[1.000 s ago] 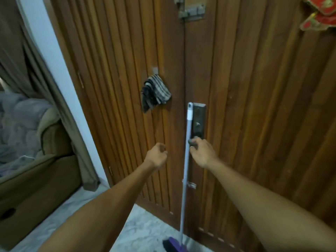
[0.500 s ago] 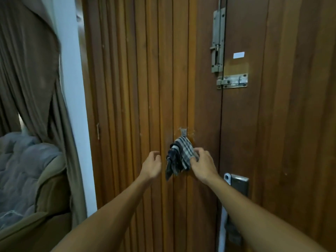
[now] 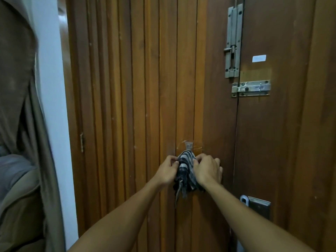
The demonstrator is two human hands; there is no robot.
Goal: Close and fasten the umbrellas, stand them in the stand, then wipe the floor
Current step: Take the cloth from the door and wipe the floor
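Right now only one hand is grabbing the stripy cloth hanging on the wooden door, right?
No, both are. In the head view the left hand and the right hand pinch the stripy cloth, which hangs from a hook on the wooden door.

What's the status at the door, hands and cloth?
Left hand and right hand both pinch the striped cloth. Cloth hangs on its hook on the door. Nothing in the way.

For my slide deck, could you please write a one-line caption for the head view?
Both hands, left and right, grip a checked cloth hanging from a hook on the wooden door.
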